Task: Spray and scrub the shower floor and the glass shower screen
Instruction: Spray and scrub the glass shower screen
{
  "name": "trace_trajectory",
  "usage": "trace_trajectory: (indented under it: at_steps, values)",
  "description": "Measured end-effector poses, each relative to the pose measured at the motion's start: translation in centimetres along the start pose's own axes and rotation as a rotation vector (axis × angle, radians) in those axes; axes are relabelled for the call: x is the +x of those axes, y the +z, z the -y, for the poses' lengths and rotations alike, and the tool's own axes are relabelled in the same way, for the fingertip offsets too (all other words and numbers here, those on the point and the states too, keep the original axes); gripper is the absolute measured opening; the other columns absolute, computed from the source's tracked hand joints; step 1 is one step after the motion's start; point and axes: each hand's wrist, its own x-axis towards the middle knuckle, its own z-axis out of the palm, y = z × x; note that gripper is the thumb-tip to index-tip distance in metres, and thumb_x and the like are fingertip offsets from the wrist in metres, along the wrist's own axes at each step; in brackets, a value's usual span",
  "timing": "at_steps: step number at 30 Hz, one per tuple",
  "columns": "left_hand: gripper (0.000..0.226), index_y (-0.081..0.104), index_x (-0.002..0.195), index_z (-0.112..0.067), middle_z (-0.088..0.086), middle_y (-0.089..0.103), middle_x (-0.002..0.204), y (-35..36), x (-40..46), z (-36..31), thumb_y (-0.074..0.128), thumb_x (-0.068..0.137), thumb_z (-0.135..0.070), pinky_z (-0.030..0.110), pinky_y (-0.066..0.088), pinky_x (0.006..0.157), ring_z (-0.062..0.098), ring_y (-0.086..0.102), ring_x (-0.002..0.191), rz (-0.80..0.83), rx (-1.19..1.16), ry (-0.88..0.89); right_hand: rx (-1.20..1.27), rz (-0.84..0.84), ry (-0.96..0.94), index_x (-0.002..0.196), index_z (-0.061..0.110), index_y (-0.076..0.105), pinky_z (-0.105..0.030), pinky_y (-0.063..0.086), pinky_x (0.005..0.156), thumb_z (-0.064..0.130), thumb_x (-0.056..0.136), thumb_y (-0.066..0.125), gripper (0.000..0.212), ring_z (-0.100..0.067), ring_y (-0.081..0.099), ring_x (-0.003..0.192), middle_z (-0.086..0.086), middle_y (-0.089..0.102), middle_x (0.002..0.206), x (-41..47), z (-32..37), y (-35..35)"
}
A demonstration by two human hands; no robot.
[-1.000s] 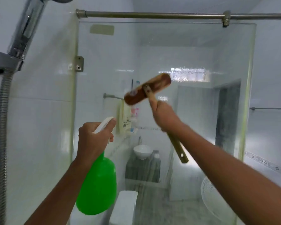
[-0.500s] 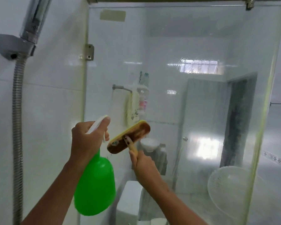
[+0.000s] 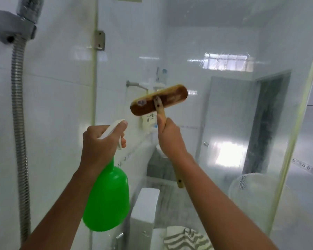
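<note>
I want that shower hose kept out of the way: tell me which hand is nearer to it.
The left. The left hand, gripping the green spray bottle, is just right of the shower hose. The right hand, holding the scrub brush, is farther right.

Both forearms extend forward and upward, roughly parallel. Left hand (image 3: 100, 141): fingers curled in a closed grasp, thumb laid forward along the top. Right hand (image 3: 170, 138): fist closed, raised slightly higher than the left.

You are showing two bare forearms, no sleeves reaching the wrists behind your fingers (image 3: 122, 126); you are wearing nothing on either hand.
</note>
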Motion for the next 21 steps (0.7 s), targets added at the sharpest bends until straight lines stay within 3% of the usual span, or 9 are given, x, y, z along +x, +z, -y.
trace_trajectory:
  at_steps: [2,5,8,12,15,17,21]
  values:
    - [0.046,0.076,0.066,-0.010,0.003,0.075,0.061,0.2,-0.6,0.5,0.073,0.096,-0.043,0.035,0.061,0.079,0.028,0.077,0.065,0.018,0.019,-0.012,-0.046,0.058,0.116,0.098,0.022,0.055,-0.041,0.055,0.065,0.074,0.092,0.019,0.064,-0.019,0.062,0.073,0.002,0.061,0.079,-7.3,-5.5,3.2]
    - [0.044,0.076,0.068,-0.009,0.004,0.075,0.062,0.6,-1.7,1.4,0.073,0.096,-0.044,0.037,0.063,0.079,0.026,0.077,0.064,0.049,0.013,-0.037,-0.043,0.080,0.305,0.113,0.022,0.058,-0.046,0.056,0.075,0.088,0.080,0.009,0.089,-0.015,0.064,0.078,0.002,0.065,0.087,-17.5,-12.2,6.8]
    - [0.045,0.076,0.068,-0.009,0.006,0.075,0.063,1.1,-2.9,2.3,0.072,0.097,-0.043,0.037,0.062,0.079,0.027,0.076,0.065,0.084,0.030,-0.047,-0.014,0.072,0.327,0.114,0.023,0.060,-0.044,0.055,0.077,0.083,0.083,0.014,0.082,-0.011,0.063,0.077,0.000,0.066,0.087,-20.9,-13.3,6.4]
    - [0.045,0.077,0.065,-0.011,0.005,0.075,0.062,1.9,-4.3,3.2,0.072,0.097,-0.042,0.041,0.062,0.080,0.030,0.076,0.067,0.130,0.041,-0.069,0.042,-0.003,0.157,0.119,0.019,0.061,-0.031,0.050,0.064,0.054,0.102,0.029,0.051,-0.008,0.057,0.068,0.004,0.061,0.078,-13.4,-8.3,1.7]
    - [0.042,0.078,0.068,-0.013,0.003,0.076,0.064,3.1,-5.6,3.7,0.071,0.098,-0.041,0.040,0.062,0.077,0.029,0.075,0.067,0.176,0.060,-0.040,0.046,-0.084,0.068,0.093,0.019,0.058,-0.021,0.038,0.054,0.054,0.103,0.028,0.047,-0.003,0.050,0.061,0.008,0.052,0.071,-5.1,-4.2,-3.4]
    - [0.041,0.079,0.067,-0.016,0.002,0.076,0.065,4.1,-6.7,4.1,0.071,0.098,-0.041,0.041,0.061,0.073,0.030,0.074,0.066,0.223,0.081,-0.017,0.015,-0.129,0.059,0.078,0.024,0.049,-0.026,0.043,0.053,0.056,0.102,0.027,0.046,-0.007,0.049,0.058,0.006,0.050,0.069,-0.9,-2.2,-6.7]
    - [0.056,0.073,0.056,-0.011,0.009,0.069,0.052,5.8,-8.9,5.7,0.072,0.094,-0.052,0.046,0.064,0.066,0.030,0.070,0.051,0.294,0.023,-0.057,0.032,-0.220,0.083,0.079,0.023,0.048,-0.029,0.050,0.047,0.057,0.102,0.027,0.046,-0.011,0.049,0.056,0.003,0.049,0.069,3.2,-0.4,-11.1]
